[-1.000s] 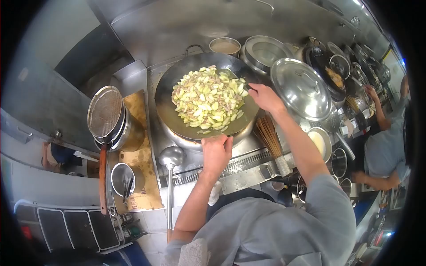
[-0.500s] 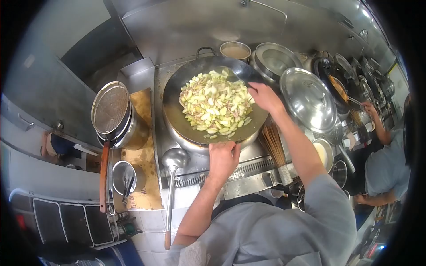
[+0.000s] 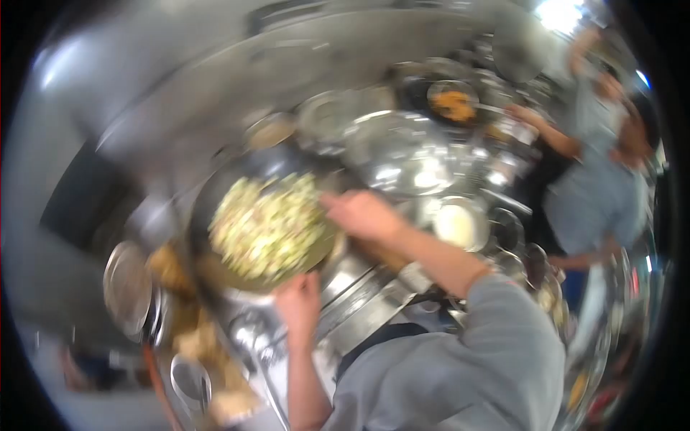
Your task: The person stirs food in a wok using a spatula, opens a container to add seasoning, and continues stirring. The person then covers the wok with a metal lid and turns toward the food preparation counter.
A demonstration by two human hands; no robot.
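Observation:
A large dark wok (image 3: 208, 269) is heaped with pale green sliced vegetable pieces (image 3: 266, 226), mixed with thin brownish-pink strips. At the wok's near rim my left hand (image 3: 297, 302) is closed round its edge, probably over a handle that the fingers hide. My right hand (image 3: 365, 215) is at the right side of the wok, fingers closed beside the food. What it grips is lost in the motion blur. A steel ladle (image 3: 251, 334) lies on the counter left of my left forearm.
A large shiny lid (image 3: 402, 151) and a pot of white contents (image 3: 456, 224) stand to the right. Strainers (image 3: 128, 287) and a steel cup (image 3: 190, 381) are at left. At the right a co-worker (image 3: 596, 194) reaches toward a pan with orange food (image 3: 454, 104).
My view has swung right, so the wok and counter sit further left and tilted, and the picture is blurred. My left hand stays on the wok's rim, my right hand near its right side.

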